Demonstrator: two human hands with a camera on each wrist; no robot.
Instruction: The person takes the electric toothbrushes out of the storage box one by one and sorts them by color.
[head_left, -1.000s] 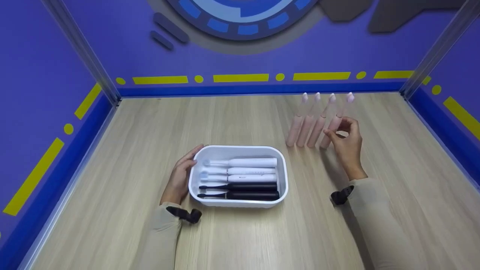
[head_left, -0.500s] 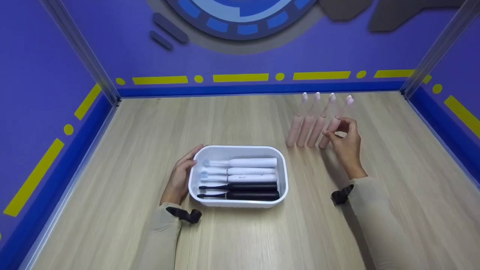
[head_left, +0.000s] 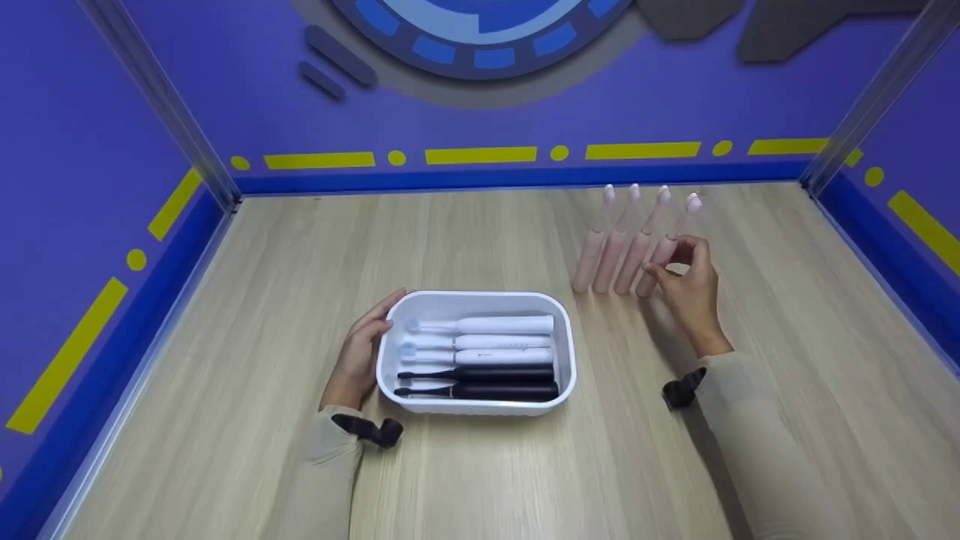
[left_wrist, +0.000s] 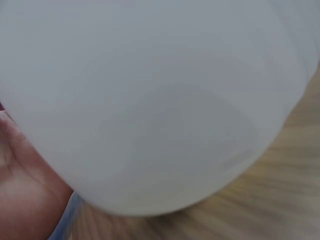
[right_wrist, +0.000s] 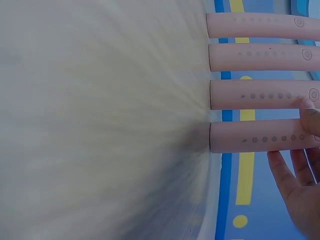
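My left hand [head_left: 358, 352] rests along the left outer side of a white bin [head_left: 480, 409], its fingers stretched toward the back corner and the thumb at the rim. In the left wrist view the bin wall [left_wrist: 150, 100] fills most of the picture, with the palm [left_wrist: 30, 195] beside it. My right hand [head_left: 690, 292] pinches the handle of the rightmost pink electric toothbrush [head_left: 661, 255] between thumb and fingers. This toothbrush stands upright at the end of a row of matching ones, close to its neighbour [head_left: 634, 262]. Buttons show down the handles [right_wrist: 265, 135] in the right wrist view.
White electric toothbrushes [head_left: 506, 325] and two black ones [head_left: 506, 391] lie side by side inside the bin, heads to the left. Blue-purple panels [head_left: 480, 127] wall in the wooden table [head_left: 225, 420] at the back and both sides.
The rightmost pink toothbrush has shifted slightly left, nearer its neighbour, with my right hand moving along with it. My left hand and the bin have stayed in place.
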